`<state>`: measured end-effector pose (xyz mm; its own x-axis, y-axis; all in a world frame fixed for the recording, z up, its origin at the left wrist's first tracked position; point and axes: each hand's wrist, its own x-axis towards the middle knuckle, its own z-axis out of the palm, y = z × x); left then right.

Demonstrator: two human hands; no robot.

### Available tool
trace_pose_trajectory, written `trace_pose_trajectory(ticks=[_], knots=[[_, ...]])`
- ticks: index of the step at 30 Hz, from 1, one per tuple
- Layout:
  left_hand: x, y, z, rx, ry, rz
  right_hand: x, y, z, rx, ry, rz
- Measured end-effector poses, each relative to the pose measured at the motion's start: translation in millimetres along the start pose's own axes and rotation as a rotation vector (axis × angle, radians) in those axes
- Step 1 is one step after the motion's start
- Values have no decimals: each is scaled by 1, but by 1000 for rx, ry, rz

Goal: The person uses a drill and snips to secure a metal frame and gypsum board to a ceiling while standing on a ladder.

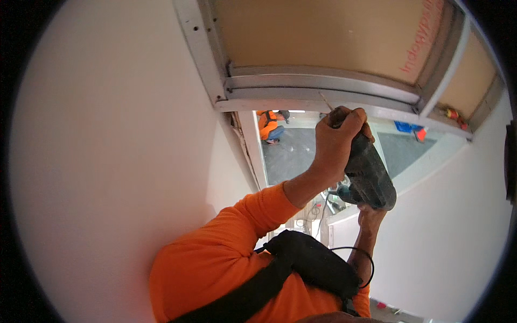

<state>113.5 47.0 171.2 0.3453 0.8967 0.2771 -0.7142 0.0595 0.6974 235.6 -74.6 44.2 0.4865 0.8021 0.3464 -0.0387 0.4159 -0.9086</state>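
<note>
Power drill: a dark-bodied power drill (371, 171) is raised in front of the person, just below the metal framing, its nose angled up and to the left.
Drill bit: the slim drill bit (327, 102) overlaps the pale lower rail (280, 103) in this view, its tip against the grey channel above; whether it touches metal or is apart from it, I cannot tell.
Left hand: the left hand (338, 141) is wrapped around the front of the drill, fingers curled near the chuck.
Right hand: the right hand (369, 211) is at the rear of the drill, mostly hidden by its body; how its fingers are closed, I cannot tell.
Framing, done: the rails and left upright (202, 59) are in place, and brown-faced board (323, 40) backs the upper bay. Dark spots mark the upright, either holes or screw heads.
Rail, left: no finished hole shows at the bit's tip, so the work at this spot looks incomplete, perhaps only at the lining-up stage.
Opening below: no board covers the gap under the rail; through it show a grey floor (291, 156) and a crouching co-worker (267, 125) in orange.
Right bay: a small red-and-yellow object (452, 114) rests in the framing.
</note>
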Motion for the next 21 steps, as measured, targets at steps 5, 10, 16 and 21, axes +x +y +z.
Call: trace_pose_trajectory(ticks=[5,10,16,21], knots=[[3,17,-11,108,25,56,-1,-28,-2,245,-7,95],[16,38,-42,171,111,259,-7,-27,-12,459,-46,123],[-7,17,-42,196,155,173,-2,-26,-16,267,-54,27],[-2,21,-47,102,138,133,-8,-31,-10,316,9,82]])
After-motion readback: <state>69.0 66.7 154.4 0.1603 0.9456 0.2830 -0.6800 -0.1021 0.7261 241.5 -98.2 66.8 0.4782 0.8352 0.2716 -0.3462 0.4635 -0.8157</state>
